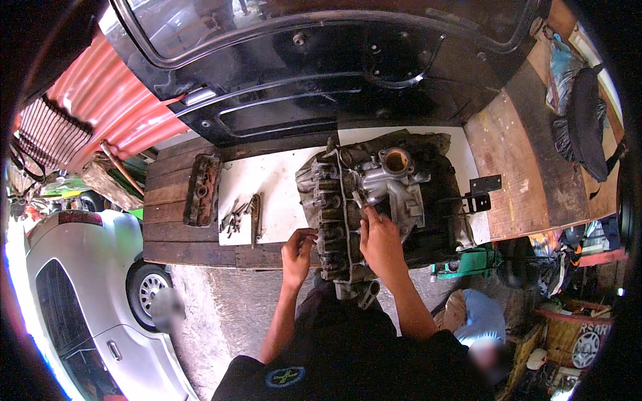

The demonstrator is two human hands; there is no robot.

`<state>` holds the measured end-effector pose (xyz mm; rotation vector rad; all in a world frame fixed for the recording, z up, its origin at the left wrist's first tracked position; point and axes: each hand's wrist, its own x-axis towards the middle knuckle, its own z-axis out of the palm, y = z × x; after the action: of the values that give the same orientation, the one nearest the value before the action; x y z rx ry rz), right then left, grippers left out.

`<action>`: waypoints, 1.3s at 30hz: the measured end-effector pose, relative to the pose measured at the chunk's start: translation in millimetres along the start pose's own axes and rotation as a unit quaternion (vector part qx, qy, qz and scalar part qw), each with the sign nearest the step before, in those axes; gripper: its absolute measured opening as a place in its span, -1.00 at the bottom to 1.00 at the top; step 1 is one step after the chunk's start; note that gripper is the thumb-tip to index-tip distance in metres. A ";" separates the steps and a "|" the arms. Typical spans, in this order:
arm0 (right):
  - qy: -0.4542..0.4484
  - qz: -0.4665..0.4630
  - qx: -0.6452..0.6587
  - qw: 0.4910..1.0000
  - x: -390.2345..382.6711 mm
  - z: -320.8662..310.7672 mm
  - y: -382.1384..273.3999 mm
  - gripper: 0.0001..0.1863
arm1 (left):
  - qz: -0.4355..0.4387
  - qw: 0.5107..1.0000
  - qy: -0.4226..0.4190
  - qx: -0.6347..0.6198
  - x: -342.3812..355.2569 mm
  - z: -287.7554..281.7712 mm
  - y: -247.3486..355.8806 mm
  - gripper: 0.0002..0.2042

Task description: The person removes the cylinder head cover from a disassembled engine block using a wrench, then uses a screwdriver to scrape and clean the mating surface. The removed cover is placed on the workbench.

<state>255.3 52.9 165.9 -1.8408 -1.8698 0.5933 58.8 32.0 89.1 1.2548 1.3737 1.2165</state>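
Observation:
In front of me a grimy cylinder head (329,214) lies along the left side of an engine with a silvery intake manifold (381,184). My right hand (382,246) is over the seam between them. Its fingers are pinched together at a slim pale metal piece (358,199), whose kind I cannot make out. My left hand (298,255) is at the left edge of the cylinder head, fingers bent, thumb and forefinger apart, with nothing visible between them. A round opening (396,160) tops the manifold.
Several wrenches (241,217) lie on the white board (277,177), beside a rusty valve cover (202,190) on the wooden bench (167,230). A black vehicle door panel (287,107) stands behind. A black bracket (480,194) sits right. A person (478,321) is low at right; a silver car (93,267) stands left.

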 end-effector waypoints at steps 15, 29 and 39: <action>0.003 -0.013 0.020 1.000 32.5 -2.8 -16.0 -0.76 | -0.002 0.999 0.002 -0.032 8.3 3.0 6.8 -0.82; 0.112 -0.030 -0.010 0.993 23.0 13.4 -22.2 -0.80 | 0.022 0.999 -0.025 -0.027 32.3 -24.8 10.3 -0.83; 0.077 0.031 -0.020 0.996 21.3 17.4 -30.9 -0.74 | 0.000 0.998 -0.055 -0.038 26.9 -33.6 1.7 -0.83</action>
<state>219.9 73.8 170.4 -1.9191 -1.7413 0.4231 23.3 55.6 95.2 1.2505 1.2370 1.1713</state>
